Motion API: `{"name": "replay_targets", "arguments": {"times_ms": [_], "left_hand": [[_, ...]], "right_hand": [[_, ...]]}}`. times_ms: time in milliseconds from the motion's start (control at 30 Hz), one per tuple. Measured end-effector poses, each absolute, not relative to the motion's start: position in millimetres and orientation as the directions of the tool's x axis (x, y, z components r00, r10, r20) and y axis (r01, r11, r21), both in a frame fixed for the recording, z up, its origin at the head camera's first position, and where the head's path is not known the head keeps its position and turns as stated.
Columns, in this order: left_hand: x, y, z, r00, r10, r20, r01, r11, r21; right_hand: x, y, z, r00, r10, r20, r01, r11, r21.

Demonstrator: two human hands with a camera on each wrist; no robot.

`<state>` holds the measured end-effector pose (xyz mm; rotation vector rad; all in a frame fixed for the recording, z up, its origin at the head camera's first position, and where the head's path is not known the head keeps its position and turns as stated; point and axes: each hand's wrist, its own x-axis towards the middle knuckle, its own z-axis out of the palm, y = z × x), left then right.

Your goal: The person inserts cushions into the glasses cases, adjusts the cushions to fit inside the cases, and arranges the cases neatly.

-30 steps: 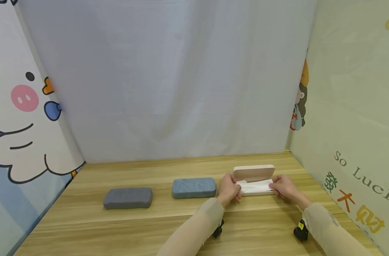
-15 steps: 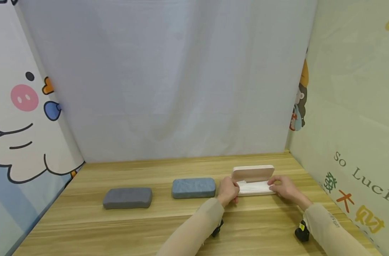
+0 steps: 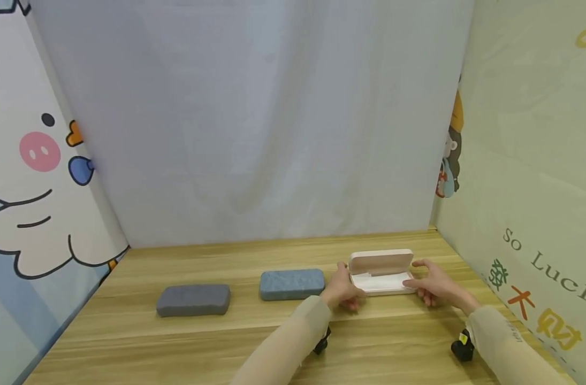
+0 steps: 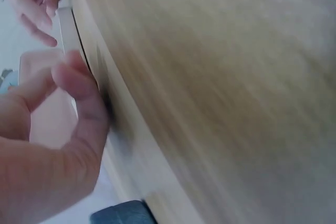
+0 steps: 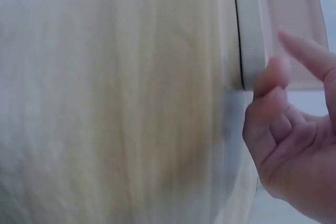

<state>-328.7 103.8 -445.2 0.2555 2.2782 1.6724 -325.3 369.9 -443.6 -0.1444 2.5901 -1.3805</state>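
Note:
A pale pinkish-white eyeglass case (image 3: 381,262) stands on the table at the right with its lid raised. Inside its base lies a flat white cloth (image 3: 384,282). My left hand (image 3: 342,289) is at the case's left end, fingers loosely bent and gripping nothing; in the left wrist view the thumb and a finger stand apart. At the right end is my right hand (image 3: 434,283), its thumb by the rim and forefinger extended beside the lid. Whether the fingertips touch the case I cannot tell.
A blue case (image 3: 293,284) lies closed just left of my left hand. Farther left is a closed grey case (image 3: 193,300). The wooden table (image 3: 187,353) ends at a white curtain (image 3: 273,133) behind, with a printed panel (image 3: 529,187) at the right.
Both hands have let go of the white cloth, which now lies flat in the case. My left hand has drawn slightly left, my right hand slightly right, with fingers spread more.

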Motion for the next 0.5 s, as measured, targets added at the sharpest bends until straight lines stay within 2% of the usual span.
{"name": "replay_targets", "arguments": {"times_ms": [200,500], "left_hand": [[-334.2,100.0,-445.8,-0.896,0.402,-0.187,-0.119,0.190,0.975],[-340.2,102.7,-448.9,-0.892,0.393,-0.224,-0.142,0.226,0.964]], "right_hand": [[-329.9,378.4,-447.5,-0.934,-0.286,-0.215,0.067,0.452,-0.889],[-337.3,385.3,-456.7,-0.893,-0.371,-0.255,0.099,0.392,-0.915]]}}
